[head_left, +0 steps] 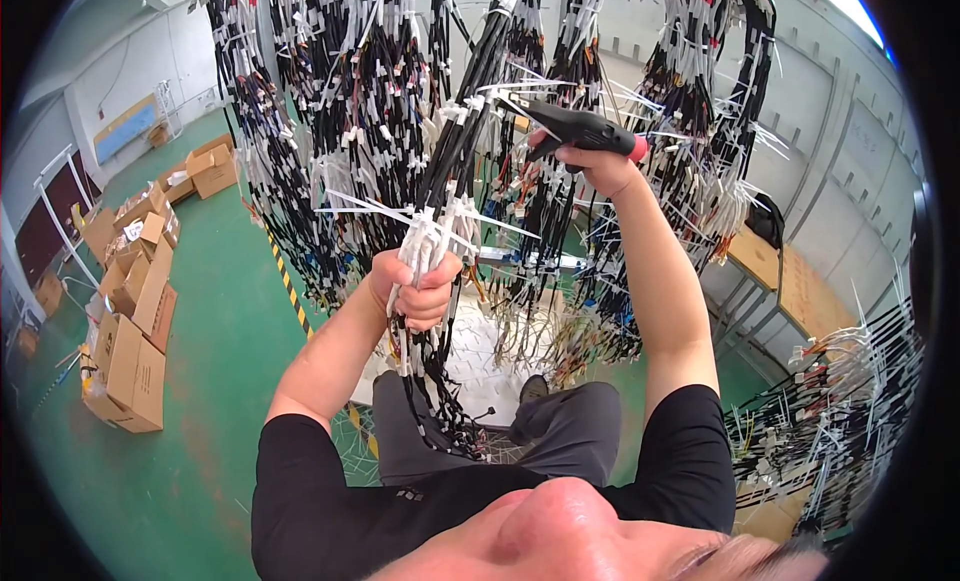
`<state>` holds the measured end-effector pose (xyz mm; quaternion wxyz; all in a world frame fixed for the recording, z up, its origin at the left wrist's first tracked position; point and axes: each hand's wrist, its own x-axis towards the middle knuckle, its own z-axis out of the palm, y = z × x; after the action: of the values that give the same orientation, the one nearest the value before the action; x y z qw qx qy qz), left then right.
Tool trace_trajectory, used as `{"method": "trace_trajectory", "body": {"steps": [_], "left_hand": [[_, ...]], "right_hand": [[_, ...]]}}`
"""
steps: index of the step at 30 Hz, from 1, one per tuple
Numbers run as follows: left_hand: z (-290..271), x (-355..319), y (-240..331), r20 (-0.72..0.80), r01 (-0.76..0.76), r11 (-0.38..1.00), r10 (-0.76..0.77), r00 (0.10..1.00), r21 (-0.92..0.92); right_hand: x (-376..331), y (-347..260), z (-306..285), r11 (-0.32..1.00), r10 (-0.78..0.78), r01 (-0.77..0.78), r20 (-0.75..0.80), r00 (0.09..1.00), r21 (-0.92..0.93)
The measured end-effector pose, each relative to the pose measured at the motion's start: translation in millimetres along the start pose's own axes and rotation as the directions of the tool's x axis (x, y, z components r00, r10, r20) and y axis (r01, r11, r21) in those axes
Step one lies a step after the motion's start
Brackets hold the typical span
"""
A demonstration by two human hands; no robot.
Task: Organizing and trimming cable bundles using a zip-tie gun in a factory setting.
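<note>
My left hand [418, 289] is wrapped round the lower part of a hanging wire harness bundle [455, 156], black cables with white sleeves and connectors. Its loose ends dangle below my fist toward my lap. In my right hand [600, 168] is a black cable tie gun [580, 129] with a red knob at its rear. The gun's nose meets the bundle higher up, beside white cable ties [525, 85] that stick out there. More white ties [365, 207] jut from the bundle just above my left hand.
Several other harness bundles [375, 91] hang behind and to both sides. Open cardboard boxes [130, 371] line the green floor at left. Wooden-topped tables [752, 258] stand at right, and a heap of wires and ties [840, 421] lies at lower right. Cut tie ends litter the floor.
</note>
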<state>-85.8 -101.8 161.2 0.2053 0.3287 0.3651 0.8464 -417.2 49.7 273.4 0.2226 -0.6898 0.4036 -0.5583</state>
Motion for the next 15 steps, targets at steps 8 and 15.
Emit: {"method": "trace_trajectory", "body": {"steps": [8,15], "left_hand": [[-2.4,2.1,-0.1,0.02,0.001,1.0,-0.001,1.0,-0.01],[-0.9,1.1,1.6,0.0,-0.003,1.0,0.003,1.0,0.022]], "right_hand": [[-9.9,-8.7,18.5,0.962,0.062,-0.052,-0.03,0.998,0.267],[-20.8,-23.4,20.7,0.973,0.076,-0.072,-0.01,0.997,0.221]]}}
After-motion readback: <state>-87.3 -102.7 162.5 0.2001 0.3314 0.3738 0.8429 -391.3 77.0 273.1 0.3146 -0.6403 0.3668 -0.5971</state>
